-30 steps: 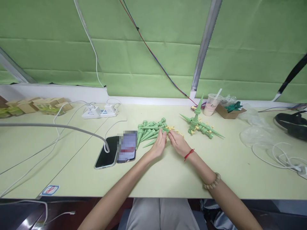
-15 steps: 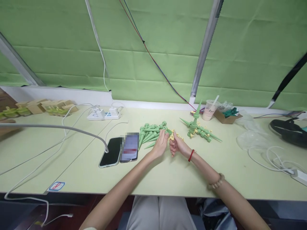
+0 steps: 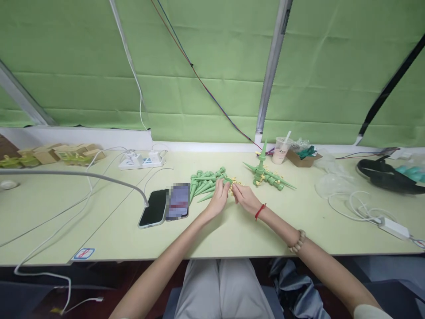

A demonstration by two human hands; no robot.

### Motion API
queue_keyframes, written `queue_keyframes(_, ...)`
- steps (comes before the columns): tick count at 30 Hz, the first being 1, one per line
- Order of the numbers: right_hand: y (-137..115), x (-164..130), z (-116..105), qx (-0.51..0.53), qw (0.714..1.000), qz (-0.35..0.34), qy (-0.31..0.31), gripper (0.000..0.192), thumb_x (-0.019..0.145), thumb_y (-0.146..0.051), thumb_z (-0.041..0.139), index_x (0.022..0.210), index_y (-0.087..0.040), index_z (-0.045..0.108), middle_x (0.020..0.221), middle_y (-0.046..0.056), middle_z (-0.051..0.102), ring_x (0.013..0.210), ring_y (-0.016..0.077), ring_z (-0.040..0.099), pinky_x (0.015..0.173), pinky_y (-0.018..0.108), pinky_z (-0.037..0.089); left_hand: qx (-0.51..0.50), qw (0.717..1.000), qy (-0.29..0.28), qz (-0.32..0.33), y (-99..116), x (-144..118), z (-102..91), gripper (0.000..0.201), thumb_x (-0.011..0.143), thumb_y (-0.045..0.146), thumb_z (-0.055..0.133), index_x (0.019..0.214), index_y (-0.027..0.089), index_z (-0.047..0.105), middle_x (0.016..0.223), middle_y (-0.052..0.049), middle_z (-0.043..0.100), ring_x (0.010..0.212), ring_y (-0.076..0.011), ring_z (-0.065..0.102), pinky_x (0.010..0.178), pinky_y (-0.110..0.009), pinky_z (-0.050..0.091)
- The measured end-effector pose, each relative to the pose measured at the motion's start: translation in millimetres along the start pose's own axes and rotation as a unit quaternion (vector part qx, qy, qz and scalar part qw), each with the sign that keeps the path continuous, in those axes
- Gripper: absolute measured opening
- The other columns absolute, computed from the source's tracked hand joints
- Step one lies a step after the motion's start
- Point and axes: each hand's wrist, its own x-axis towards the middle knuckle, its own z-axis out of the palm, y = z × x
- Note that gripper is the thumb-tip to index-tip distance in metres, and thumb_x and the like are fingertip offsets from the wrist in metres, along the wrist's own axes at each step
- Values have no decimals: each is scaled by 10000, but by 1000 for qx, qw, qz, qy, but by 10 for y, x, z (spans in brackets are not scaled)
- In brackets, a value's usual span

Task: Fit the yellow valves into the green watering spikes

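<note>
Black-screened phone (image 3: 153,209); white power strip (image 3: 143,164); cup (image 3: 280,151) beside a cardboard box (image 3: 300,161).

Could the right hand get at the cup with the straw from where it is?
Probably, but not in a straight line: the pile of green spikes, one pointing up, lies between the right hand and the cup.

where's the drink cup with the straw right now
In the head view, the cup stands near the back edge of the table, right of centre, just left of the cardboard box and beyond the right-hand pile of green spikes.
</note>
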Motion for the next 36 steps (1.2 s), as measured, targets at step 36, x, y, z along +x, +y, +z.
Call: queue_keyframes(36, -924, 812, -1736, -244, 906, -221, 267, 331, 659, -342, 682, 909, -145, 591, 770, 59, 650, 725, 181, 625, 711, 337, 505, 78, 965, 85, 236, 983, 1097, 413, 835, 698, 374, 662, 1354, 172, 186, 1422, -176, 210, 1343, -291, 179, 1081, -443, 183)
